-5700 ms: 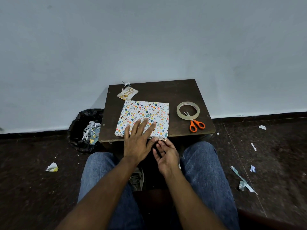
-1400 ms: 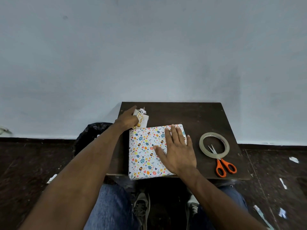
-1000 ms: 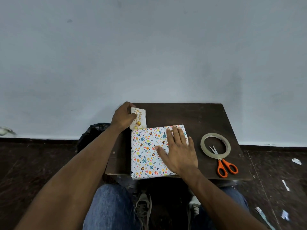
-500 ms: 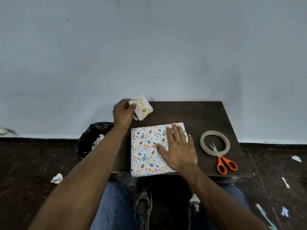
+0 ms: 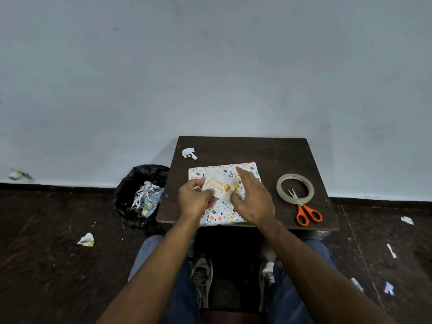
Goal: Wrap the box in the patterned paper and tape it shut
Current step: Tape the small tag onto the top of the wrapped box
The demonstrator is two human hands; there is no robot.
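Box (image 5: 224,195) sits wrapped in patterned paper (image 5: 218,215) at the near edge of the worktop (image 5: 275,155), its long axis running left to right across the person's lap line. And now a small greeting tag (image 5: 218,187) with gold lettering is held low over the box's top face; whether it touches the paper I cannot tell. The left hand (image 5: 195,201) has its fingers curled, pinching the tag's left end. The right hand (image 5: 253,198) comes in from the box's right half, thumb at the tag's right edge and the other fingers stretched out straight over the far right corner of the box. Both hands are directly over the box, so neither has far to go. The coming move looks like pressing that tag down flat, and tape would be needed: the tape roll (image 5: 295,188) lies right of the box, nearer the right hand, with orange scissors (image 5: 305,212) poking into its ring. A paper scrap (image 5: 189,153) lies beyond the box's left corner. Left of the worktop, a black bin (image 5: 140,195) holds offcuts (image 5: 146,199) of wrapping paper.
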